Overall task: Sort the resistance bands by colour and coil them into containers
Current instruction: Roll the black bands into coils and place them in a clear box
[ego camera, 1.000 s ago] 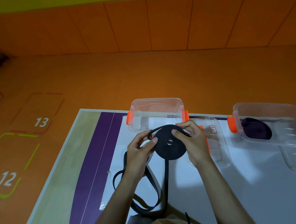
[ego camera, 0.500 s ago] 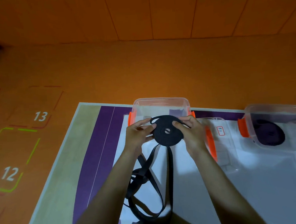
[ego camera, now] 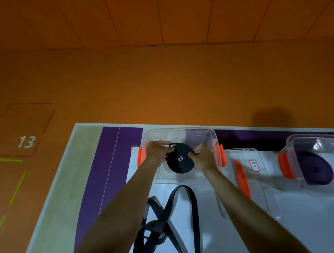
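Observation:
A coiled black band [ego camera: 180,161] is held between both hands inside the clear container with orange latches [ego camera: 200,133] at the table's far edge. My left hand [ego camera: 157,152] pinches its left rim, and my right hand [ego camera: 203,157] grips its right rim. Loose black bands [ego camera: 164,213] lie tangled on the white sheet between my forearms. A second clear container [ego camera: 293,143] on the right holds a coiled purple band [ego camera: 316,170].
A clear lid with an orange strip and a red-framed label [ego camera: 254,165] lies between the two containers. The table [ego camera: 86,171] has a wooden strip and purple stripes on the left. Beyond lies orange floor with the number 13 [ego camera: 26,141].
Both hands have carried the black coil forward, away from me, into the left container. The loose bands that hung from it now lie on the table, apart from the coil.

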A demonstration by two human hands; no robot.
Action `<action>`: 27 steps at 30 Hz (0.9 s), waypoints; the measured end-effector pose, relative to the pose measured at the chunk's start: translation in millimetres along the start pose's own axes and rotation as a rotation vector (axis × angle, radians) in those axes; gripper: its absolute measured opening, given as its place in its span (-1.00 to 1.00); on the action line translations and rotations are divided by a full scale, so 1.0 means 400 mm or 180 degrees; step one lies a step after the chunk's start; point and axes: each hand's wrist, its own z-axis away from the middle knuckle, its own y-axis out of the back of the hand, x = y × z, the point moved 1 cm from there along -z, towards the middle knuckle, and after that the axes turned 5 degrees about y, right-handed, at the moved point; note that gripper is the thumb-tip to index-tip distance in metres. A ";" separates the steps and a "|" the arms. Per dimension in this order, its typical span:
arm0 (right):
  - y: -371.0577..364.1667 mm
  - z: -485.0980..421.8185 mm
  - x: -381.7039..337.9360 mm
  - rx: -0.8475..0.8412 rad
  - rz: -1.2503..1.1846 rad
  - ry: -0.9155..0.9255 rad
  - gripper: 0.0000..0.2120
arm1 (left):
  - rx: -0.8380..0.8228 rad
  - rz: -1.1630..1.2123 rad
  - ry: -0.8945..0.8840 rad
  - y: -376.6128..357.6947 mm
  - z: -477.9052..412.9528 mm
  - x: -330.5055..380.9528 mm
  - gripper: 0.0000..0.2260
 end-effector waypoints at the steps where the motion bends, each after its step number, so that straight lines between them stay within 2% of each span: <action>1: -0.007 -0.012 0.006 -0.0114 0.0119 -0.0079 -0.71 | 0.0036 -0.0058 0.0024 -0.004 -0.024 -0.006 -0.70; 8: -0.052 -0.074 0.034 -0.0504 0.0523 -0.0442 -0.62 | 0.0592 -0.0864 0.0005 -0.034 -0.145 -0.057 -0.72; 11: -0.060 -0.092 0.045 -0.0617 0.0638 -0.0567 -0.67 | 0.0714 -0.1125 -0.0037 -0.046 -0.172 -0.076 -0.74; 23: -0.076 -0.118 0.056 -0.0838 0.0865 -0.0685 -0.55 | 0.1083 -0.0972 -0.0241 -0.073 -0.214 -0.110 -0.86; 27: -0.074 -0.104 0.054 -0.0866 0.0925 -0.0704 -0.52 | 0.1218 -0.1344 -0.0209 -0.078 -0.205 -0.109 -0.87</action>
